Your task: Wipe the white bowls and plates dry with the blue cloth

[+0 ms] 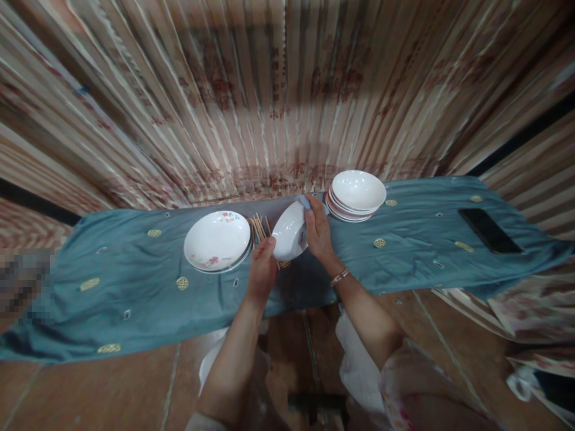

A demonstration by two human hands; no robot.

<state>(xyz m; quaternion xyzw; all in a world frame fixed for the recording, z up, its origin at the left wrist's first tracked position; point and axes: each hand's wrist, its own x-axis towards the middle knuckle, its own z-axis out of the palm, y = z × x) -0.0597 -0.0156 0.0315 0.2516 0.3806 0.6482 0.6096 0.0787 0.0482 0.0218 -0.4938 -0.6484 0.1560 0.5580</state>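
A white bowl is held tilted above the middle of the table, its side turned toward me. My left hand is closed on the bowl's left edge, thumb on top. At the bowl's right side, my right hand presses a light blue cloth against the rim; its fingers partly hide the cloth. Just left of the bowl lie several thin wooden chopsticks, partly covered by my left hand and the bowl. A bracelet circles my right wrist.
White plates with flower prints are stacked at the left. Several white bowls stand nested at the back right. A black phone lies farther right on the teal tablecloth. Pleated curtains hang behind. A blurred-out patch covers the left edge.
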